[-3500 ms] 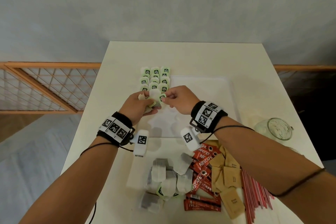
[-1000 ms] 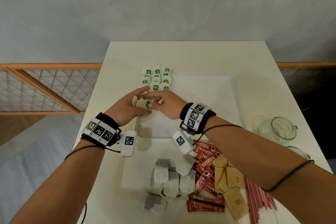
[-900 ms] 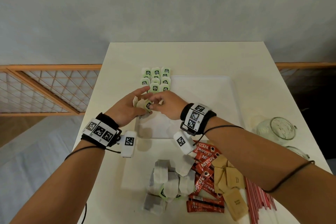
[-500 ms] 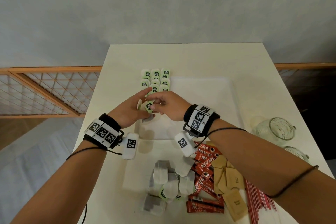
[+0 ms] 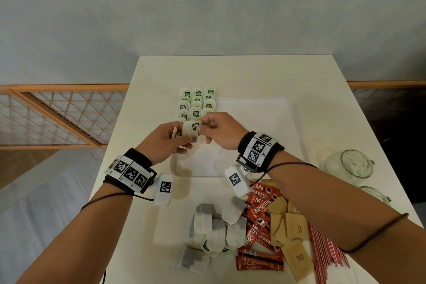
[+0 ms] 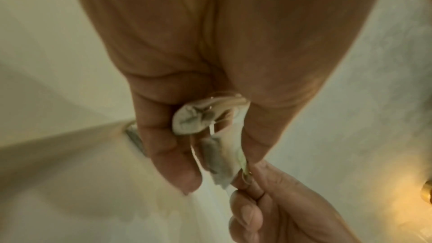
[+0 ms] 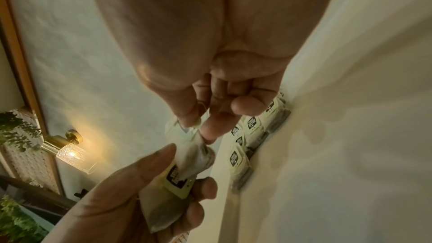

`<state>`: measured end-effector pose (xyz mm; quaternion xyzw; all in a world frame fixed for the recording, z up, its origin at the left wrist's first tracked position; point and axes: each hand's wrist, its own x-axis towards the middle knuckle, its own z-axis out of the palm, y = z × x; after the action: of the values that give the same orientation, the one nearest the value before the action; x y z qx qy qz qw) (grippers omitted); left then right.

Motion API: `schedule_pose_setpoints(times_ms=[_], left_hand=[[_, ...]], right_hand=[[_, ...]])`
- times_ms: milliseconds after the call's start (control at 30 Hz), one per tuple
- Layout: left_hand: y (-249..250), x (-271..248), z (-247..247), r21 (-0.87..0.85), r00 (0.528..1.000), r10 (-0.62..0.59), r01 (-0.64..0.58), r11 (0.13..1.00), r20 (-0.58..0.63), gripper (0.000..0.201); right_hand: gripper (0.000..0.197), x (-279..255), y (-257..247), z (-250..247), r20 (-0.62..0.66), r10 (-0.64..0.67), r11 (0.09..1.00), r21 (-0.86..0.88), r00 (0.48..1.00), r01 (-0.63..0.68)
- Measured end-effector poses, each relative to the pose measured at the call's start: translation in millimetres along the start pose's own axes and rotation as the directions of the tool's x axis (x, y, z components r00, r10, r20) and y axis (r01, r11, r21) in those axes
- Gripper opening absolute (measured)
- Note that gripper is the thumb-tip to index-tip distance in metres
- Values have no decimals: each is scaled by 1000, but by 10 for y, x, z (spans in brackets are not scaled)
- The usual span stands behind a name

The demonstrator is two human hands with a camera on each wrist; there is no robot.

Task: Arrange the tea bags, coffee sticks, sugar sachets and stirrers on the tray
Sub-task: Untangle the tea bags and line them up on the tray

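My left hand (image 5: 168,139) holds a small bunch of tea bags (image 7: 163,202) above the white tray's (image 5: 265,136) near left corner. My right hand (image 5: 215,130) pinches the top tea bag (image 5: 190,130) of that bunch by its green tag, thumb and forefinger closed on it (image 7: 198,130). The same pinch shows in the left wrist view, where a grey tea bag (image 6: 217,158) hangs between both hands. Rows of laid tea bags (image 5: 197,102) with green tags fill the tray's far left part, just beyond the hands.
Near the table's front edge lie a loose heap of tea bags (image 5: 214,228), red coffee sticks (image 5: 260,226), brown sugar sachets (image 5: 290,233) and red stirrers (image 5: 327,253). Glass jars (image 5: 348,166) stand at the right edge. A wooden railing (image 5: 57,113) runs at the left.
Both hands stayed together at the tray's left side, shifting slightly. The right hand now pinches the top tea bag of the left hand's bunch.
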<state>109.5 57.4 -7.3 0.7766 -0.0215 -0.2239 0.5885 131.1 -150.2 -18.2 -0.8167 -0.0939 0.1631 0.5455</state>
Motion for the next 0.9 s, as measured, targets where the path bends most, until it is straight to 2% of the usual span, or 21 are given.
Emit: schedule_pose_setpoints(times_ms=[33, 133, 200, 333, 433, 533, 633, 767, 900], left_hand=[[-8, 1, 13, 13, 999, 4, -3, 1000, -37, 5], [-53, 35, 14, 94, 991, 45, -33, 995, -126, 15], [-71, 51, 3, 161, 985, 87, -62, 985, -150, 13], [-108, 70, 6, 175, 970, 136, -101, 979, -200, 17], [-136, 83, 21, 128, 974, 107, -82, 988, -202, 18], [-161, 80, 23, 58, 980, 76, -67, 996, -183, 17], [-170, 63, 36, 13, 983, 58, -57, 998, -174, 15], [-214, 68, 52, 58, 980, 49, -38, 998, -193, 20], [-242, 76, 58, 51, 979, 29, -19, 999, -201, 21]], right_hand=[[15, 0, 4, 5, -2, -1, 1000, 13, 1000, 1], [18, 12, 15, 34, -3, 2, 1000, 25, 1000, -2], [19, 18, 17, 59, -6, 8, 1000, 26, 1000, -8], [13, 12, 6, 107, -11, 6, 999, 34, 1000, -6], [15, 5, 22, 146, -4, 9, 999, 47, 1000, -9], [9, -10, 67, 193, 34, 29, 996, 78, 999, -31], [15, -13, 129, 228, 40, 52, 996, 69, 998, -55], [17, -9, 166, 227, -10, 52, 998, 26, 999, -51], [14, -24, 166, 189, 42, 50, 999, 1, 998, -50]])
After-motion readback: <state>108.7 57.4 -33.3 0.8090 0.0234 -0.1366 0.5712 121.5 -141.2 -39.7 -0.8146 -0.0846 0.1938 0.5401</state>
